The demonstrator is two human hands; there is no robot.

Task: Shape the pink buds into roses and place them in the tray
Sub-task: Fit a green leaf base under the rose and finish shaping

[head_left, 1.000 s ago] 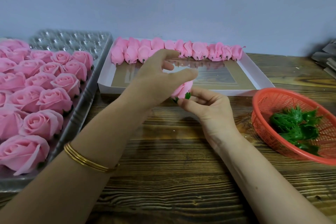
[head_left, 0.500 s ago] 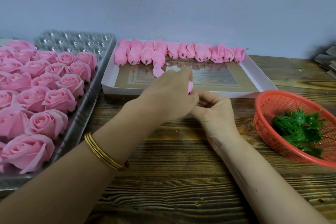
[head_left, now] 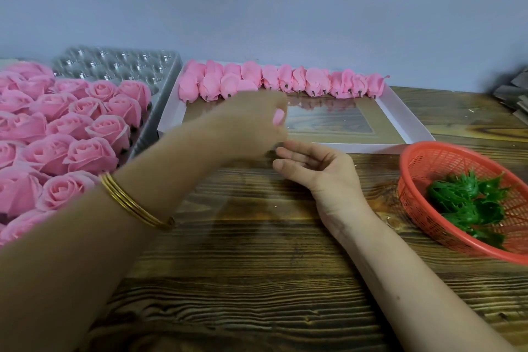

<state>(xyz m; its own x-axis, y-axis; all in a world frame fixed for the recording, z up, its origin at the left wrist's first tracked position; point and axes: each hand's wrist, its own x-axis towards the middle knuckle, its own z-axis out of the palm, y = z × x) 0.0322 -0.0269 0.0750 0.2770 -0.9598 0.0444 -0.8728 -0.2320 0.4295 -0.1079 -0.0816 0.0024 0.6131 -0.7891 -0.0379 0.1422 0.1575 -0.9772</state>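
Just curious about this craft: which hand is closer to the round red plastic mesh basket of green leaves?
Right. The right hand is open, left of the red plastic mesh basket; the left hand, holding a pink bud, is farther left, by the white box.

The tray [head_left: 114,63] sits at the left of the surface [head_left: 257,294], its near cells filled with roses [head_left: 91,151]. Just right of it, at the back, lies a shallow box [head_left: 400,120] with buds [head_left: 314,81] in a row along its far wall. The basket [head_left: 405,168] stands at the right edge, holding what look like leaf pieces [head_left: 468,203].
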